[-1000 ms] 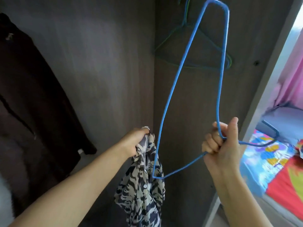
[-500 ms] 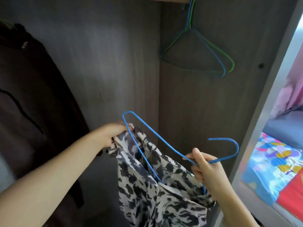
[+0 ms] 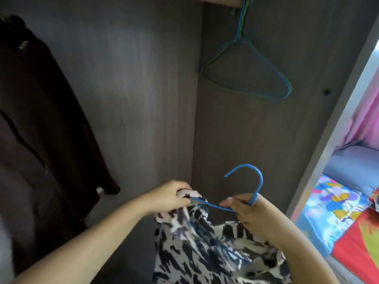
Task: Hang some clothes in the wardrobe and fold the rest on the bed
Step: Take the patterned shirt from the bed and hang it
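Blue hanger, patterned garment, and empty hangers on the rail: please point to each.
blue hanger (image 3: 258, 177), head view, on its hook.
patterned garment (image 3: 196, 249), head view, on the hanging cloth.
empty hangers (image 3: 287, 87), head view, on the right corner.

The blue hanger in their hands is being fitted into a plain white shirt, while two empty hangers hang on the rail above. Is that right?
Not quite. The head view shows the blue hanger going into a black-and-white patterned garment, not a plain white shirt. The empty hangers do hang on the rail above.
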Demonstrator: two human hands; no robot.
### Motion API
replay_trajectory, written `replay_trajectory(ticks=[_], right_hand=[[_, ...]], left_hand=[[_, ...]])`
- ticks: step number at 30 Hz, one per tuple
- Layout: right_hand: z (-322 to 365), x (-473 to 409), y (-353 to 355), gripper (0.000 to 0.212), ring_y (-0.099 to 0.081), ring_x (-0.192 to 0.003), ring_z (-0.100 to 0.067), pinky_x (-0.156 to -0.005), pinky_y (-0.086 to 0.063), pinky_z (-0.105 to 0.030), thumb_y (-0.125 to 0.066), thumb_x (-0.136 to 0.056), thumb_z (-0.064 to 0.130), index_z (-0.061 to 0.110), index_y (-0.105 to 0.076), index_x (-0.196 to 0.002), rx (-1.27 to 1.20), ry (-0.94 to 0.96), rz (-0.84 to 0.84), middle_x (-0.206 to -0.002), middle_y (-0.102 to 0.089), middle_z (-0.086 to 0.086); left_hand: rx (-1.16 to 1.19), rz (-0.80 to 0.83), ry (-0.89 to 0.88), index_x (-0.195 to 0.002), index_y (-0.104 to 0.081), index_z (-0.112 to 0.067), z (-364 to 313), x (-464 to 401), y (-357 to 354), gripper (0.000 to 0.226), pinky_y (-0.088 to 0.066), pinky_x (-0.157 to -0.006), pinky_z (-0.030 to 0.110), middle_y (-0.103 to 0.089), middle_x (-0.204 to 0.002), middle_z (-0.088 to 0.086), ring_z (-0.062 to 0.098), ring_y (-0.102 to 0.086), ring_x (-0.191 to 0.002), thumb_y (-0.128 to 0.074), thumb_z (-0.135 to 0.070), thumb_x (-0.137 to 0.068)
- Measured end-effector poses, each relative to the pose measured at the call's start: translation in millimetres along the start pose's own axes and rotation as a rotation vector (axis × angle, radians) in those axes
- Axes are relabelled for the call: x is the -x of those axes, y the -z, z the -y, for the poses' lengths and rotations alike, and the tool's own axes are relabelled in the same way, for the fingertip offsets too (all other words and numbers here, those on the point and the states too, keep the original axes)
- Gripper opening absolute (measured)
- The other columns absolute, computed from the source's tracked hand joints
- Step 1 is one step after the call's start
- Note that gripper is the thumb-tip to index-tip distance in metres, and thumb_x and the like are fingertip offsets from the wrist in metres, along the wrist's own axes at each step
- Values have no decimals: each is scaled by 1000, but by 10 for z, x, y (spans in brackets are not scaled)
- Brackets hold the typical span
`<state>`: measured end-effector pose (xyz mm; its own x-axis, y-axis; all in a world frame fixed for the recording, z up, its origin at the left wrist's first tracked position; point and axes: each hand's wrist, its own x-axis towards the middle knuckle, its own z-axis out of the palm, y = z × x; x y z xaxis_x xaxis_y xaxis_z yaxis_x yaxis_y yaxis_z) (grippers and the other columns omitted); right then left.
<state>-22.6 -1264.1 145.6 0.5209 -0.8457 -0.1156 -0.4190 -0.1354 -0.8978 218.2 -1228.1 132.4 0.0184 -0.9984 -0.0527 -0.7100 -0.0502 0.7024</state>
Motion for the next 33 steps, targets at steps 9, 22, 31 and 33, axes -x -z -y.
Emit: replay_trajectory(ticks=[9, 22, 31, 33], right_hand=[[207, 225, 432, 28, -64, -72, -8, -67, -50, -16, -64, -88, 15, 22, -63, -115, -97, 285, 175, -80, -72, 0], [-264, 161, 746, 27, -57, -73, 4, -69, -40, -15, -47, -100, 29, 23, -63, -79, 818, 32, -188, -76, -58, 9], [129, 294, 125, 21, -61, -66, 4, -62, -41, -7, -56, -95, 27, 45, -64, -100, 612, 398, -28, -70, -63, 12], [193, 278, 397, 20, -59, -82, 1, -72, -41, -8, -63, -90, 28, 40, -66, -106, 587, 538, -347, -91, -60, 19]], left_hand=[[-439, -189, -411, -73, -50, -30, -81, 15, -69, 24, -40, -71, 31, -47, -75, -15, 4, -48, -74, -52, -37, -96], [-614, -226, -466, -81, -65, -20, 205, -98, 158, 32, -34, -58, 19, -45, -71, -16, 6, -52, -68, -52, -47, -93], [-708, -681, -661, -64, -62, -14, 9, -57, 331, 55, -38, -33, 20, -56, -57, -6, 12, -56, -42, -36, -51, -96], [-653, -702, -722, -68, -64, -13, 80, -1, 471, 65, -42, -38, 21, -58, -62, -6, 10, -57, -48, -23, -52, -100]])
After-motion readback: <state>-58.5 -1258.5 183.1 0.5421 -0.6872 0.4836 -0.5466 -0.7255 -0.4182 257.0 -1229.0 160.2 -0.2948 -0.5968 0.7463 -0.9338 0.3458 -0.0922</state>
